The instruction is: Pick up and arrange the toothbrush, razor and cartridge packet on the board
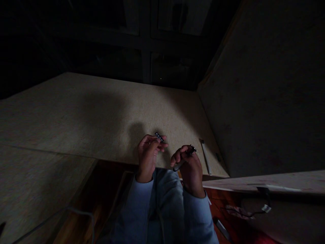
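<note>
Your left hand [149,152] has open room over the worktop [106,118] ahead and leftward; only a narrow gap parts it from your right hand [190,166]; on the right, a slim pale rod [206,158] lies near that hand, in the way of a low sideways pass; beyond it, the upright panel [266,101] closes that side; a dark framework [146,61] bounds the far edge.
</note>
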Demonstrator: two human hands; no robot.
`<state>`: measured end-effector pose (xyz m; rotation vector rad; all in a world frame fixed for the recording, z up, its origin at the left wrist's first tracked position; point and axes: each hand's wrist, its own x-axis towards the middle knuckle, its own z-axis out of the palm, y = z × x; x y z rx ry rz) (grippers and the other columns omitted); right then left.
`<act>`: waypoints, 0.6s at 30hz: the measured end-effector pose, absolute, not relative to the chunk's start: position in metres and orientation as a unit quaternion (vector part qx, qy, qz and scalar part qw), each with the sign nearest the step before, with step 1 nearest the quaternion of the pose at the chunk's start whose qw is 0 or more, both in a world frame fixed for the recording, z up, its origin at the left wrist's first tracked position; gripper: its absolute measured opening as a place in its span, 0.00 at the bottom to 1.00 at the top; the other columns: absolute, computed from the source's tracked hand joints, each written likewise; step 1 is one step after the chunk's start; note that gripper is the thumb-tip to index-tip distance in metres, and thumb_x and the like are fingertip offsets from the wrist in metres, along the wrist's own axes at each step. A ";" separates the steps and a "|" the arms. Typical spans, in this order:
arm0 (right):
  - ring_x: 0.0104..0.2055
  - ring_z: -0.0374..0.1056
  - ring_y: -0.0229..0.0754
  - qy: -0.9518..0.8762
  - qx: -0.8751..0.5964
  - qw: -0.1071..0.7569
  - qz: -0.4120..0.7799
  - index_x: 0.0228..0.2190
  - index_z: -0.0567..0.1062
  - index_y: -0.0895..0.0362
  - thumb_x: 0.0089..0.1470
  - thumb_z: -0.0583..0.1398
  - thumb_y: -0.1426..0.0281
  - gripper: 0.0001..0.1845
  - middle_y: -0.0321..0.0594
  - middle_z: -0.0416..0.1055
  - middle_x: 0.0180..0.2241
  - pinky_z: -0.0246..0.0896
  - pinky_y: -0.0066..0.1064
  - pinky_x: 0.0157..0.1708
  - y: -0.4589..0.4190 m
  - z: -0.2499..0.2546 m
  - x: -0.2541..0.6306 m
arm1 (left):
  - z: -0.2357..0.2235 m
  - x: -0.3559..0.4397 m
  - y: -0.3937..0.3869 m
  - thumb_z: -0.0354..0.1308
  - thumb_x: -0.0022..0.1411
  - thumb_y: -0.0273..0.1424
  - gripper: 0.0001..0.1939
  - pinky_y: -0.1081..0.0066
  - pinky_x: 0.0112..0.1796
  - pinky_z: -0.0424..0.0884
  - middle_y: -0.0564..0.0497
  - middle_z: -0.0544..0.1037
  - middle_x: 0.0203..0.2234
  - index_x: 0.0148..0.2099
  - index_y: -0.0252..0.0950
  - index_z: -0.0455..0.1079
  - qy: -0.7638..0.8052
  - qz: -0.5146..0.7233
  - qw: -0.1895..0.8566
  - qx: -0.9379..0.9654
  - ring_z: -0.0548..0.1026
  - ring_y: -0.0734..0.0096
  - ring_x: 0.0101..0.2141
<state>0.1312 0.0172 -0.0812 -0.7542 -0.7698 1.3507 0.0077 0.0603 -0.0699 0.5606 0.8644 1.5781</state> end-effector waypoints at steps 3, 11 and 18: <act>0.17 0.53 0.31 -0.344 -0.374 0.639 0.577 0.39 0.73 0.53 0.59 0.61 0.60 0.11 0.27 0.63 0.20 0.48 0.23 0.16 0.018 -0.068 0.124 | -0.069 0.009 0.053 0.68 0.48 0.32 0.12 0.75 0.24 0.68 0.46 0.85 0.30 0.32 0.35 0.68 0.396 0.687 0.546 0.271 0.79 0.70 0.22; 0.21 0.56 0.32 -0.442 -0.475 0.598 0.471 0.36 0.82 0.54 0.55 0.67 0.60 0.11 0.31 0.68 0.23 0.55 0.25 0.21 0.021 -0.062 0.107 | -0.077 0.006 0.036 0.66 0.55 0.31 0.05 0.73 0.30 0.74 0.48 0.84 0.30 0.35 0.36 0.75 0.462 0.691 0.370 0.414 0.81 0.70 0.29; 0.31 0.69 0.38 -0.437 -0.486 0.618 0.437 0.36 0.84 0.52 0.54 0.68 0.63 0.09 0.36 0.77 0.30 0.66 0.30 0.32 0.016 -0.066 0.109 | -0.082 -0.001 0.032 0.65 0.59 0.28 0.05 0.70 0.38 0.77 0.50 0.84 0.34 0.39 0.41 0.80 0.440 0.655 0.257 0.558 0.81 0.68 0.35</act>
